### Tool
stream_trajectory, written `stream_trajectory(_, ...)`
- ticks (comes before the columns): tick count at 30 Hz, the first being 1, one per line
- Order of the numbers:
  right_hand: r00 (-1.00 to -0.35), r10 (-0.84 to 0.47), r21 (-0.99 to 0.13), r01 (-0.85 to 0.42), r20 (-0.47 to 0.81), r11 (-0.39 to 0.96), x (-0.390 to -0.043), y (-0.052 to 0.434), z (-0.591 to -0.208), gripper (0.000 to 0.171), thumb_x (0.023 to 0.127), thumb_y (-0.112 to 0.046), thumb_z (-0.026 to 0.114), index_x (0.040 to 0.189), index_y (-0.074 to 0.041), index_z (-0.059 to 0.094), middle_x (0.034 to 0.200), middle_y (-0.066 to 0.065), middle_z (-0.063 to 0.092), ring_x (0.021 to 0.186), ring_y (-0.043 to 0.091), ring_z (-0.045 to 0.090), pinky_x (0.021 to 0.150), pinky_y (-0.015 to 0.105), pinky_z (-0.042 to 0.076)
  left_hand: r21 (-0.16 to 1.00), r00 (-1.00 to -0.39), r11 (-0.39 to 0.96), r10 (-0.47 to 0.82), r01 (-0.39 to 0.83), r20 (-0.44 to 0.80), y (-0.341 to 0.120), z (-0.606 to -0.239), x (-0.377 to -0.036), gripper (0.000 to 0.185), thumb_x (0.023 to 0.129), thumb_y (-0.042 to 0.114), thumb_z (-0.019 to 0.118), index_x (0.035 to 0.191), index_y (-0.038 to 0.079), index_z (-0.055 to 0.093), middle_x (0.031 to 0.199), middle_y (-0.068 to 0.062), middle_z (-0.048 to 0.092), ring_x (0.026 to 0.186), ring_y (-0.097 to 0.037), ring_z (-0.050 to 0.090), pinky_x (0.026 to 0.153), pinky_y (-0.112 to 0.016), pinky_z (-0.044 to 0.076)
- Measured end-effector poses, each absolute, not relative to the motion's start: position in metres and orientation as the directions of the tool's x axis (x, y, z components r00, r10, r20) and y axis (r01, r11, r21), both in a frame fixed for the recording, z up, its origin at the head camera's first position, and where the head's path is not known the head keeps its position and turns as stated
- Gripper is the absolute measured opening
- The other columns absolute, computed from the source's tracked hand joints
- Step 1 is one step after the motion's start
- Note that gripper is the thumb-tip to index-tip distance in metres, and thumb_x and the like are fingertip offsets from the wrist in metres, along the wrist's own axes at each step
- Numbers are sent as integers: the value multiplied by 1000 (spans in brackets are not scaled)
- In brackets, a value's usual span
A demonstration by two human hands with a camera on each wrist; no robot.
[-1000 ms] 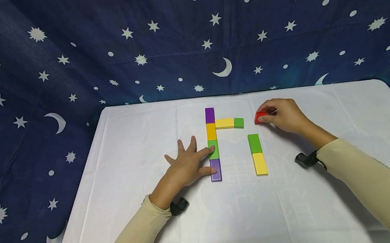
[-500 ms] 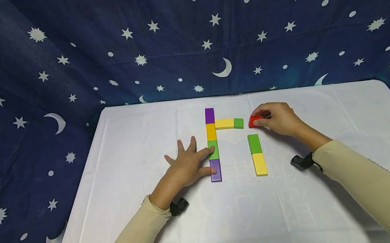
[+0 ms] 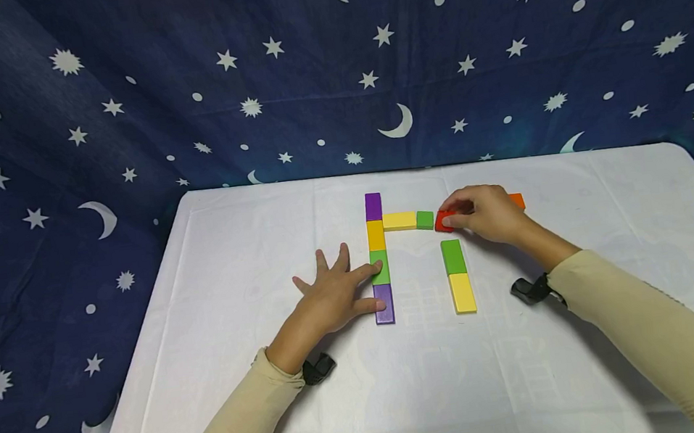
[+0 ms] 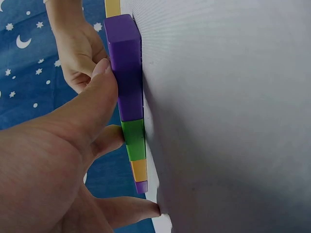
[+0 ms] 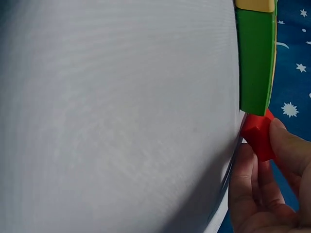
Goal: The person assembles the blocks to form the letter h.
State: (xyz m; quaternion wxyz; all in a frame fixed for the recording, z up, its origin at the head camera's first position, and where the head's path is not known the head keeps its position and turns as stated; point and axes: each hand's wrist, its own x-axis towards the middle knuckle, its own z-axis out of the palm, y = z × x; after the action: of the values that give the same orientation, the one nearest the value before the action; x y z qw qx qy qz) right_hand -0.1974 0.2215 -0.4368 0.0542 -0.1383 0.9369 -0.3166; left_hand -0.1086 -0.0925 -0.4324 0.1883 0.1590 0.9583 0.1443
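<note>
My left hand point(image 3: 331, 295) lies with spread fingers beside a column of blocks; its thumb touches the lower purple block point(image 3: 385, 314) and its index finger the green block point(image 3: 379, 276). Above these sit an orange-yellow block point(image 3: 376, 235) and another purple block point(image 3: 373, 206). Between thumb and fingers, my right hand point(image 3: 491, 213) pinches a red block point(image 5: 258, 136). That block is just right of a small green block point(image 3: 425, 220), which ends a row starting with a yellow block point(image 3: 399, 221). Whether red and green touch, I cannot tell.
Below the red block, a longer green block point(image 3: 453, 257) and a yellow block point(image 3: 462, 293) form a second column. An orange block point(image 3: 518, 201) shows partly behind the right hand. The white-covered table point(image 3: 409, 391) meets a dark blue star-patterned cloth point(image 3: 308, 119) at the back.
My right hand has moved left and slightly nearer, bringing the red block up beside the small green block. The orange block has come into sight behind it. My left hand has stayed put.
</note>
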Motion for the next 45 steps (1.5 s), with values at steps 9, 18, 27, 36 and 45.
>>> stream_trajectory(9, -960, -277, -576, -206, -37, 791, -200, 219, -438, 21, 93, -24, 76, 110, -11, 78, 96, 8, 74, 91, 25, 60, 83, 39, 47, 339, -877, 907, 361, 251, -317, -93, -432, -108, 72, 85, 63, 71, 150, 44, 48, 170, -19, 16, 151, -61, 3, 98, -93, 11)
stream_trajectory(18, -957, -280, -562, -192, -74, 804, -202, 222, -438, 25, 98, -26, 70, 114, -8, 76, 106, 13, 72, 97, 29, 60, 88, 44, 48, 340, -878, 906, 363, 253, -313, -93, -433, -109, 71, 85, 63, 71, 150, 44, 49, 170, -20, 16, 151, -61, 4, 98, -93, 11)
stream_trajectory(27, -948, -284, -580, -153, -143, 800, -201, 229, -434, 21, 93, -22, 73, 109, -10, 75, 96, 9, 62, 89, 25, 52, 76, 35, 42, 340, -877, 906, 362, 251, -315, -93, -432, -109, 71, 85, 63, 71, 150, 45, 48, 170, -19, 16, 151, -60, 3, 98, -93, 11)
stream_trajectory(36, -946, -285, -587, -145, -153, 797, -201, 230, -434, 22, 92, -22, 75, 110, -10, 76, 96, 9, 62, 89, 25, 52, 76, 35, 41, 336, -876, 908, 360, 250, -320, -92, -432, -109, 72, 85, 64, 70, 151, 45, 48, 170, -19, 16, 152, -60, 3, 98, -93, 11)
stream_trajectory(45, -946, -280, -581, -136, -165, 802, -202, 229, -435, 23, 93, -22, 74, 113, -11, 76, 100, 11, 62, 93, 26, 52, 78, 36, 41, 334, -875, 910, 356, 245, -329, -92, -431, -109, 72, 85, 64, 71, 151, 45, 48, 171, -19, 16, 152, -60, 3, 99, -92, 11)
